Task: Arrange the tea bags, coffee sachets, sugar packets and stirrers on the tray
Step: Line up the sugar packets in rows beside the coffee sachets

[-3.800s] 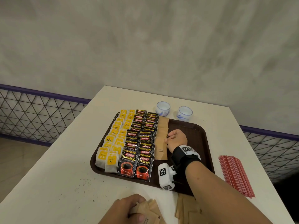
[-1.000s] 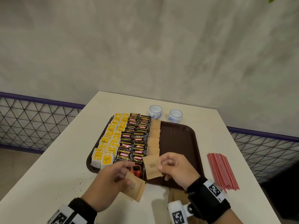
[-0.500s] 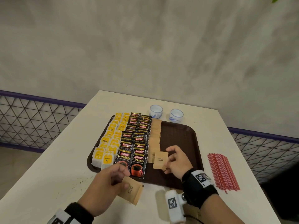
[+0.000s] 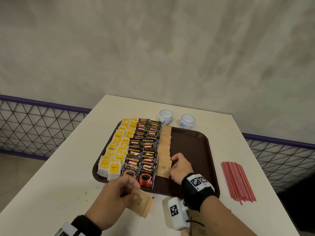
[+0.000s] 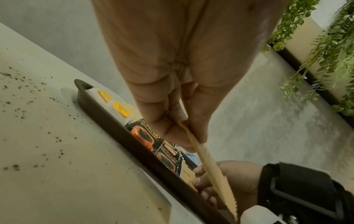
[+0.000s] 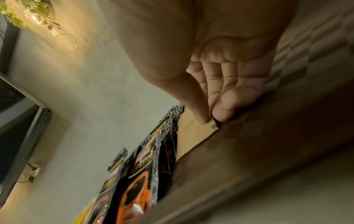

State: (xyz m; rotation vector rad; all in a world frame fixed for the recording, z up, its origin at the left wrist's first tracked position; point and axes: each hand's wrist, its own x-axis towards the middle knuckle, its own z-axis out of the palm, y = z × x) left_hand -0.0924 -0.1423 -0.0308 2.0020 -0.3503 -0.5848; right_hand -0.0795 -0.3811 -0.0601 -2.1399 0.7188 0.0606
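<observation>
Sugar packet (image 4: 164, 167) lies on the tray (image 4: 202, 142), pinched at its edge by right hand (image 4: 180, 167); left hand (image 4: 117, 193) grips another packet (image 4: 142, 204)

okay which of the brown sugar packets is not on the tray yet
The brown sugar packet pinched in the left hand, held over the white table just short of the tray. The others lie in a column on the tray.

Right hand (image 4: 180, 168) pinches sugar packet (image 4: 164, 168) on tray (image 4: 196, 147); left hand (image 4: 117, 195) holds another packet (image 4: 142, 204) above table (image 4: 51, 184).
</observation>
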